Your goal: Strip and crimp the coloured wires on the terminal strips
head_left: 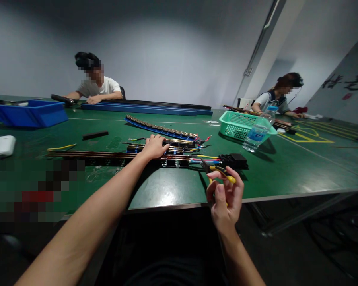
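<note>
My right hand is closed around a pair of pliers with yellow-and-black handles. Their dark jaws point up and left toward colored wires. These wires join a black connector block to a long black rail carrying copper-colored strips. My left hand lies over the rail, its fingers curled around it and a shorter neighboring rail; the fingertips are partly hidden. Just behind sits a curved blue-edged rail with loose wire ends at its right.
A green basket and a water bottle stand to the right. At left are a blue bin and a dark bar. Long blue profiles lie across the back. Two people work at the far side of the table.
</note>
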{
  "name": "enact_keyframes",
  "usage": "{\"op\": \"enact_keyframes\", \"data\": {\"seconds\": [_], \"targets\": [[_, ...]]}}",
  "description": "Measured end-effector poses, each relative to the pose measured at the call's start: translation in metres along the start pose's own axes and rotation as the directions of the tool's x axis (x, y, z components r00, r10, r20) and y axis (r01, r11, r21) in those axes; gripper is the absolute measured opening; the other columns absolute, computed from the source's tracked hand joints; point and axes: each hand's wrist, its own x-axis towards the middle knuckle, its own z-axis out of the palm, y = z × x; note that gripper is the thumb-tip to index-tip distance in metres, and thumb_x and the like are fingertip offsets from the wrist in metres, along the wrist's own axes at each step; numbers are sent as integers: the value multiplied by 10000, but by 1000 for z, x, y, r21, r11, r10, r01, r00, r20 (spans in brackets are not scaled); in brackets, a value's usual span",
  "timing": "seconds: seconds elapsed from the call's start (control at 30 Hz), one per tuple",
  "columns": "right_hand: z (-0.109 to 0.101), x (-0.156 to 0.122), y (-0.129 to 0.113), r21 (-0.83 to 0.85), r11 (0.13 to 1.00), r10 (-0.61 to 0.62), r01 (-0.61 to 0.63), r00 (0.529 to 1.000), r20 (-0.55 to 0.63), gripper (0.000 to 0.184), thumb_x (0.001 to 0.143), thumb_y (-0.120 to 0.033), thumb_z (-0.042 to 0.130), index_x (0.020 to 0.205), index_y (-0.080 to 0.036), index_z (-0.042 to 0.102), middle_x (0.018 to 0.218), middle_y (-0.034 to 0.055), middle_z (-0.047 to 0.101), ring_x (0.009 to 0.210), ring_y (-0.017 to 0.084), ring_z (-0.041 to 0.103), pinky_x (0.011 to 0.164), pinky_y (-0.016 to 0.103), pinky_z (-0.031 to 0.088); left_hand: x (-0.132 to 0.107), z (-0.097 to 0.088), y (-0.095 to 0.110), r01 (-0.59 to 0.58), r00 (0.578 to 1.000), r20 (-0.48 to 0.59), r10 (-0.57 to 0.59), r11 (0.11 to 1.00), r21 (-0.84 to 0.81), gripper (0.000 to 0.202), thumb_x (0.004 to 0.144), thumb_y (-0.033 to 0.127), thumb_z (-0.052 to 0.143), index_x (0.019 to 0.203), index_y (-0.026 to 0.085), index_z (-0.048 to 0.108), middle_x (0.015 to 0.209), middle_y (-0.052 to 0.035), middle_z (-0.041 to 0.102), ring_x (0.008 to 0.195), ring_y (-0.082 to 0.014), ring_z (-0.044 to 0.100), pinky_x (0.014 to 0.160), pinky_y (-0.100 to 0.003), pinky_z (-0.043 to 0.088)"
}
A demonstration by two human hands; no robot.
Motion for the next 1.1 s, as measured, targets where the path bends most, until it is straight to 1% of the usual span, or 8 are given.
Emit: {"op": "enact_keyframes", "data": {"seconds": [0.17,0.33,0.4,0.53,0.7,0.83,0.93,1.1], "targets": [[-10,1,-1,-9,999,35,-34,994,107,402,1005,-338,451,1396,-398,381,1095,55,637,533,119,513,466,280,474,0,-1,0,-11,1000,4,11,1000,-11,430,973,470,436,1216,192,656,1334,-145,597,1266,-349,485,1063,-512,398],[-13,14,12,-86,994,97,-71,927,362,401,990,-297,519,1372,-373,426,1287,77,631,884,177,685,734,347,576,-1,-2,1,-10,1000,10,11,1000,-28,422,970,457,444,1225,194,653,1331,-146,599,1269,-332,497,1065,-502,407],[-13,16,14,-131,987,133,-88,909,395,308,971,-300,565,1268,-330,494,1198,65,663,895,170,678,739,318,565,-1,-3,1,-10,1000,10,10,999,-32,424,968,454,445,1228,194,655,1333,-148,598,1271,-335,496,1066,-503,407],[-12,14,13,-193,971,196,-138,924,328,187,924,-338,633,1054,-278,513,906,0,638,665,124,584,594,242,500,-1,-3,1,-11,1000,14,11,1000,-25,421,971,462,440,1236,213,652,1339,-136,597,1272,-323,495,1070,-494,410],[-6,18,15,-433,900,212,-58,924,319,113,955,-338,521,1019,-256,477,732,-14,609,552,143,568,556,244,433,0,-1,-1,-18,1000,8,18,1000,-23,431,972,462,440,1240,198,651,1336,-139,595,1267,-318,500,1063,-474,425],[9,25,8,-781,601,385,170,795,469,238,953,-215,405,1174,-239,490,735,45,679,592,222,653,565,273,374,1,1,-3,-35,999,-3,35,998,-45,445,969,459,445,1251,182,649,1325,-143,597,1270,-321,494,1063,-466,431],[23,30,-5,-853,406,531,329,675,513,360,927,-128,410,1252,-259,488,766,70,723,628,242,676,596,284,356,2,3,-5,-48,999,-9,47,998,-47,440,963,451,455,1251,184,653,1304,-133,608,1260,-309,496,1072,-440,430],[25,39,-19,-815,373,569,444,584,579,448,871,-56,441,1274,-249,478,796,79,741,661,225,672,590,272,313,3,5,-7,-60,998,-17,59,996,-59,447,956,439,459,1251,165,655,1291,-139,608,1256,-312,494,1080,-434,426]]}}
